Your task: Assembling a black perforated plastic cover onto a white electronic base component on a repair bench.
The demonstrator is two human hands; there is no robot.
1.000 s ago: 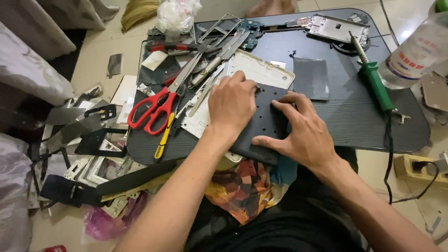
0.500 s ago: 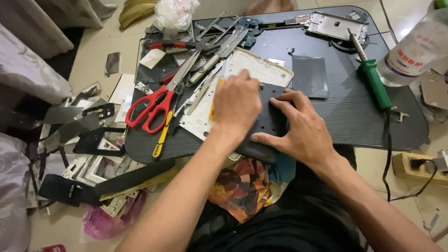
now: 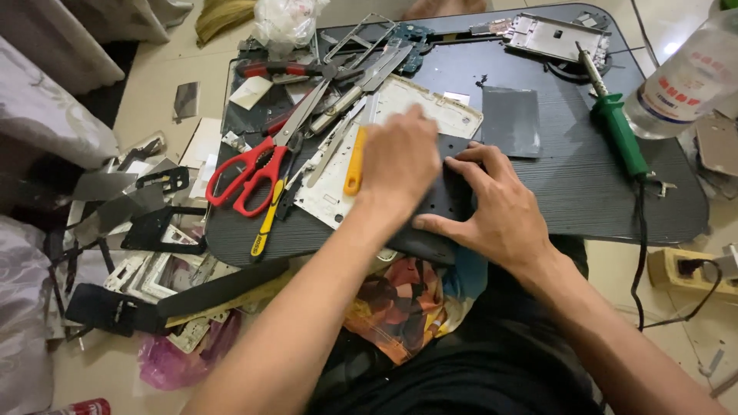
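Nearest the camera, a patterned orange and dark cloth (image 3: 400, 300) lay on the person's lap, under the near edge of the dark counter (image 3: 584, 184). Just above it, the right hand (image 3: 500, 207) gripped a dark perforated panel (image 3: 450, 201), thumb along its near edge and fingers spread over its top, pinning it so that it overhung the near edge of the counter. The left hand (image 3: 400, 157) lay over the panel's left end, fingers curled downward; what it clutched, if anything, could not be told. Touching that hand on its left side was a yellow-handled tool (image 3: 354, 161), resting on a white plate (image 3: 338, 188). Farther left lay red-handled scissors (image 3: 250, 170), blades pointing up and to the right, with a yellow and black tool (image 3: 265, 223) just beside them. Right of the hands, a grey rectangular sheet (image 3: 511, 121) lay flat, and beyond it a green-handled soldering iron (image 3: 615, 131) pointed away from the person. A clear plastic bottle (image 3: 688, 77) stood at the far right. At the counter's far edge lay a metal frame (image 3: 557, 37).
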